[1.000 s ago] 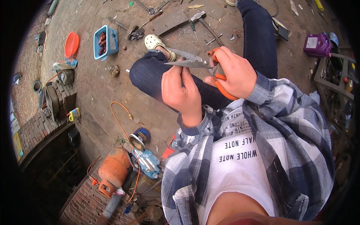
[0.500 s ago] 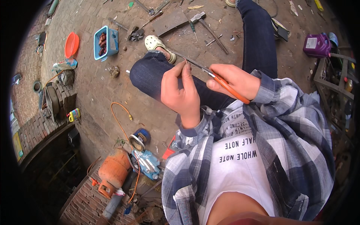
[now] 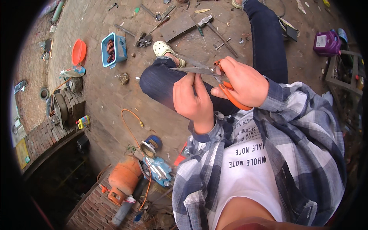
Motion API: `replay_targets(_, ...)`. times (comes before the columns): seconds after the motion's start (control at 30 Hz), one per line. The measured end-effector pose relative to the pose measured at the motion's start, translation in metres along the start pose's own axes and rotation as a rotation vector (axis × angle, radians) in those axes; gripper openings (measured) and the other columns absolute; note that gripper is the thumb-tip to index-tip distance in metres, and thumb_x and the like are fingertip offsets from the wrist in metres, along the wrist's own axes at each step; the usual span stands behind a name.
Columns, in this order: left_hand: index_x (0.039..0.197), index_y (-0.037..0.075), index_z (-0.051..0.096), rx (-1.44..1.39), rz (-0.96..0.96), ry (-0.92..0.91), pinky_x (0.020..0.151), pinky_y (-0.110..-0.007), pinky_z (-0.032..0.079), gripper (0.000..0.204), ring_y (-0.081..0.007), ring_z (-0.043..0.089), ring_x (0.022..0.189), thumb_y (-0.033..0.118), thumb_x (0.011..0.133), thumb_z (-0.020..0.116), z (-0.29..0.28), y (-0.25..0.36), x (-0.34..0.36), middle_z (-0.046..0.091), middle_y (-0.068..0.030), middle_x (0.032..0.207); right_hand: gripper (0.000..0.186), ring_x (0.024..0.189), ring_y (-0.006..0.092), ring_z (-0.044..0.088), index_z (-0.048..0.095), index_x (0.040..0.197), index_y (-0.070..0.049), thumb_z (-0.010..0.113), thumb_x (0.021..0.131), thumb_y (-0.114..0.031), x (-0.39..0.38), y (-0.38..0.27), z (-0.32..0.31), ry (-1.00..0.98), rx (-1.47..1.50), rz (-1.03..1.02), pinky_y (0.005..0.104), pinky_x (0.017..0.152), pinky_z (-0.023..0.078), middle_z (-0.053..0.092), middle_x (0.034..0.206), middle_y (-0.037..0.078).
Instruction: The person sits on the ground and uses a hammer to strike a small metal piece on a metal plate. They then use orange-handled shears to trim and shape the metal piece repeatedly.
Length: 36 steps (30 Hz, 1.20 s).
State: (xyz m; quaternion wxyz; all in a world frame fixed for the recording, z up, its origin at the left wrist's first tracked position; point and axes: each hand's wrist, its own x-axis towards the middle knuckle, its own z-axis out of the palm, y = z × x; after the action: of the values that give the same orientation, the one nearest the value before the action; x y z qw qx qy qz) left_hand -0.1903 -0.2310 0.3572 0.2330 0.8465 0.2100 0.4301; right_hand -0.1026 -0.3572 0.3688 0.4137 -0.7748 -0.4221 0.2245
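The orange-handled scissors [image 3: 197, 70] are held up in front of the person, over the bent leg in dark jeans [image 3: 159, 76], with their blades parted in a narrow V that points to the left. The right hand [image 3: 245, 82] has its grip curled firmly around the orange handles. The left hand [image 3: 193, 99] is raised just under the lower blade, its thumb and forefinger drawn close together at the tips; whether its grip has hold of anything cannot be told, since the blade and the fingers hide that spot. A checked overshirt [image 3: 306, 111] hangs loose over a white shirt [image 3: 249, 180]. Beyond the bent knee is a foot in a pale clog [image 3: 162, 48], and past it on the ground [image 3: 103, 92] lie a flat dark plate [image 3: 178, 27], a green-handled screwdriver [image 3: 200, 32] by the plate's right end, and a hammer [image 3: 223, 40] just beside that. To the left stands a blue tub [image 3: 122, 48] holding dark reddish chunks [image 3: 110, 50], with an orange-red basin [image 3: 79, 51] farther left. Lower down, a thin orange hose [image 3: 129, 123] curves past a dark blue can [image 3: 154, 144] tipped toward the left, a light blue plastic bag [image 3: 163, 168] and an orange gas cylinder [image 3: 124, 174]. On the far right, a purple jug [image 3: 326, 43] stands near a metal frame [image 3: 341, 79].
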Motion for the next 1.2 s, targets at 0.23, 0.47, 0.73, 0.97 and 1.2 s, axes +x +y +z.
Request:
replay_targets(0.23,0.09,0.0,0.066,0.011,0.09,0.014,0.064,-0.034,0.049,0.016,-0.0263,0.062,0.071,-0.005,0.075,0.072,0.0,-0.0032,0.0012,0.066,-0.0107,0.08,0.061,0.088,0.0413,0.058,0.047,0.106,0.005,0.066,0.084,-0.049,-0.0016,0.0038,-0.0026,-0.059,0.031,0.023,0.0444,0.075,0.048,0.055,0.097,0.024)
replay_targets(0.47,0.091,-0.001,0.066,-0.018,0.074,0.012,0.065,-0.034,0.05,0.017,-0.0262,0.062,0.072,-0.006,0.075,0.071,-0.0018,-0.0061,-0.0026,0.066,-0.0116,0.082,0.062,0.084,0.0431,0.06,0.047,0.103,0.006,0.065,0.084,-0.05,-0.0024,-0.0003,-0.0018,-0.04,0.03,0.06,0.0462,0.071,0.048,0.058,0.093,0.026)
replay_targets(0.73,0.09,-0.002,0.066,-0.004,0.079,0.033,0.064,-0.032,0.05,0.013,-0.024,0.061,0.069,-0.005,0.078,0.07,-0.0016,-0.0032,-0.0031,0.066,-0.011,0.081,0.057,0.076,0.0431,0.059,0.047,0.097,0.005,0.067,0.084,-0.047,0.0021,0.0014,-0.0012,-0.114,-0.03,0.114,0.0464,0.065,0.047,0.059,0.084,0.024)
replay_targets(0.97,0.089,-0.003,0.068,0.017,0.019,0.096,0.062,-0.029,0.05,0.009,-0.0184,0.061,0.067,-0.003,0.081,0.07,-0.0003,-0.0035,-0.0019,0.067,-0.0084,0.081,0.06,0.079,0.042,0.061,0.048,0.098,0.005,0.067,0.083,-0.049,0.0013,-0.0006,-0.0037,-0.113,0.018,0.073,0.0464,0.066,0.049,0.06,0.087,0.025)
replay_targets(1.2,0.092,-0.003,0.065,0.001,0.01,0.05,0.065,-0.034,0.05,0.018,-0.0267,0.062,0.072,-0.009,0.075,0.069,-0.0004,-0.0043,-0.0032,0.066,-0.0122,0.082,0.055,0.081,0.0399,0.055,0.043,0.102,0.001,0.073,0.08,-0.039,0.0006,0.0044,0.0023,0.017,-0.063,-0.025,0.0434,0.07,0.046,0.052,0.093,0.018)
